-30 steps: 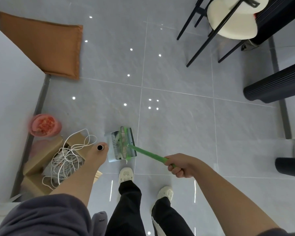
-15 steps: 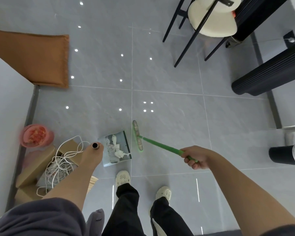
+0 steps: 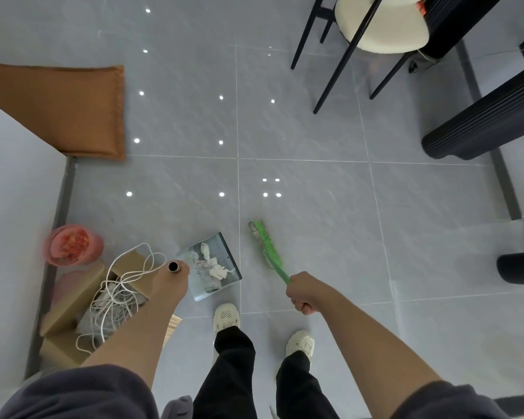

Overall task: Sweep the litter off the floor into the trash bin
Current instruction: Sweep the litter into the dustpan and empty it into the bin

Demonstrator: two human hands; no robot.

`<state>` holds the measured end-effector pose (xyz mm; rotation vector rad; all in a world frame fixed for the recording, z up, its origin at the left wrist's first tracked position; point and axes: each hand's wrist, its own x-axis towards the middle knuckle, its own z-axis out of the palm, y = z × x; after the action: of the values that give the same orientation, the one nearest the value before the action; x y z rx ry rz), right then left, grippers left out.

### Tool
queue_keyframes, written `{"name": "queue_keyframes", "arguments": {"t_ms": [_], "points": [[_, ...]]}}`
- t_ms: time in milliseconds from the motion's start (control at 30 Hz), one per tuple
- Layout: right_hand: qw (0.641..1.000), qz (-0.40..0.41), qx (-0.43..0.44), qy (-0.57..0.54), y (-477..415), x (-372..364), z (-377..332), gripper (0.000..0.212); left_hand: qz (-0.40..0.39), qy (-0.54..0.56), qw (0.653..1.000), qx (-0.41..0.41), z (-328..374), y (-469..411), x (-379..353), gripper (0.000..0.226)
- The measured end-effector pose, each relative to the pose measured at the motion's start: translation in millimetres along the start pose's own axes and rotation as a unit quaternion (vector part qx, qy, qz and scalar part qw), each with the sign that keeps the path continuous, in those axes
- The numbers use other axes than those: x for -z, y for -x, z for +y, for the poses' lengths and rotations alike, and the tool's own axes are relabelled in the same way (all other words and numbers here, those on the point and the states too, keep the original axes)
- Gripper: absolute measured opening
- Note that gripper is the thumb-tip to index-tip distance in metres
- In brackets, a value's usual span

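The person stands on the grey tiled floor [image 3: 315, 207] looking down at their own pale shoes [image 3: 227, 314], a tool in each of the hands. The left hand [image 3: 176, 278] is wrapped round the top of the dustpan's upright handle, whose dark tube end pokes out above the fist. The dustpan [image 3: 224, 275] sits below it, just ahead of the left shoe. Whether it rests on the tiles or hangs slightly above them, I cannot tell. The litter [image 3: 217, 266], crumpled white scraps of paper, lies inside the pan. The right hand [image 3: 303, 293] is closed tight round the green broom [image 3: 266, 246], gripping the stick near its lower end. The brush head slants down towards the floor, to the right of the dustpan and clear of it, with a strip of bare tile between the two. Off to the left, against the wall, stands a pink tub [image 3: 70, 244] with red scraps in it. Just beside it are open cardboard boxes [image 3: 73, 300] with a tangle of white cord [image 3: 118, 294] spilling over them. An orange cushion [image 3: 73, 110] lies farther along that wall. A chair [image 3: 375, 22] with black legs and a cream seat stands at the far right. A dark cylinder [image 3: 521, 269] shows at the right edge.
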<state>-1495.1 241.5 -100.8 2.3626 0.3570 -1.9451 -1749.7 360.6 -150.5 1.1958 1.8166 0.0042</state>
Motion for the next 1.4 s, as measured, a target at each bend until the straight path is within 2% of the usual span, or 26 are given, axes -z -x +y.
{"name": "queue_keyframes", "arguments": {"t_ms": [167,233,333,467,533,600,767,1033,1400], "points": [[0.993,-0.070,-0.005,-0.097,22.8,25.1,2.4,0.016,-0.015,0.005,1.000,0.000,4.0,4.5,-1.6,0.033],[0.983,-0.093,-0.008,-0.159,33.5,46.9,15.5,0.023,-0.011,-0.013,1.000,-0.006,8.4,6.0,-2.8,0.033],[0.973,-0.097,-0.013,-0.209,43.2,69.0,41.4,0.040,-0.006,-0.020,1.000,-0.016,17.5,8.7,-7.0,0.029],[0.969,-0.085,0.001,-0.234,52.8,90.4,75.8,0.042,-0.025,-0.103,0.993,-0.060,46.9,30.8,-21.5,0.027],[0.970,-0.071,-0.006,-0.231,56.5,104.0,96.4,0.038,-0.019,-0.135,0.987,-0.081,62.4,42.6,-34.2,0.032],[0.976,-0.051,-0.024,-0.211,57.3,119.6,118.8,0.035,-0.019,-0.122,0.989,-0.081,77.1,52.1,-49.7,0.036],[0.982,0.020,-0.034,-0.183,56.2,177.7,176.6,0.010,-0.010,-0.106,0.990,-0.095,118.4,87.0,-103.7,0.036],[0.984,0.102,-0.031,-0.143,48.7,294.7,274.1,0.013,0.026,-0.077,0.992,-0.092,184.5,125.3,-201.3,0.042],[0.964,0.229,-0.037,-0.126,4.9,400.6,321.4,0.024,-0.029,-0.100,0.983,-0.154,291.4,142.9,-335.2,0.038]]}}
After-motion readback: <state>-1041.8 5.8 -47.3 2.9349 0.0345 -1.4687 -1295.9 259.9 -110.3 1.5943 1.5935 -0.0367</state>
